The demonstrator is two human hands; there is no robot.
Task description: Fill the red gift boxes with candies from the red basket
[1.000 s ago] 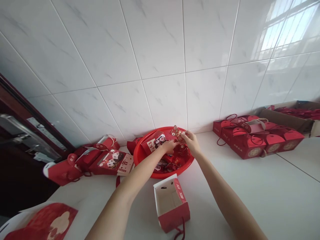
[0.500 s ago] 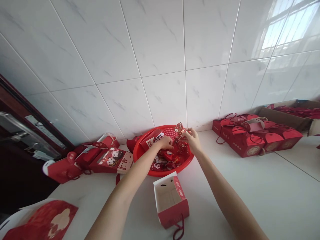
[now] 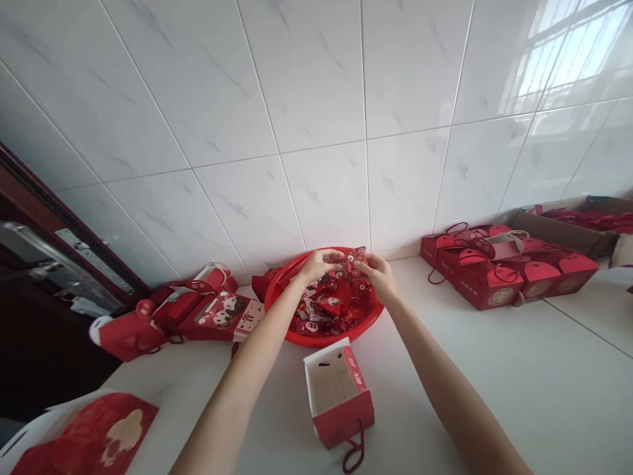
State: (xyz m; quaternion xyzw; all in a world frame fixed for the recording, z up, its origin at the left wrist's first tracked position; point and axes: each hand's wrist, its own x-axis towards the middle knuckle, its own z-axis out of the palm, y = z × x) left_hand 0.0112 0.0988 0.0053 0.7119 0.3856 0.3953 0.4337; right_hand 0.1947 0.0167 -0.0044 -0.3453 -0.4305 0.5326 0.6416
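A red plastic basket [image 3: 324,341] of wrapped sweets [image 3: 329,307] stands against the tiled wall. Above its far right part, my right hand [image 3: 380,274] pinches a small patterned red packet [image 3: 356,260]. My left hand [image 3: 321,265] is at the packet's left side, fingers closed; whether it grips the packet or something else is too small to tell. In front of the basket sits an open red box [image 3: 341,396] with a pale inside and a dark red cord.
Closed red gift boxes [image 3: 489,277] stand at the right, beside a cardboard carton [image 3: 548,232]. More red boxes [image 3: 208,316] lie left of the basket. A red and white box [image 3: 93,435] is at the near left, a door handle [image 3: 34,254] beyond.
My left hand has risen out of the basket and moved beside the packet. The packet in my right hand has turned and lies closer between both hands.
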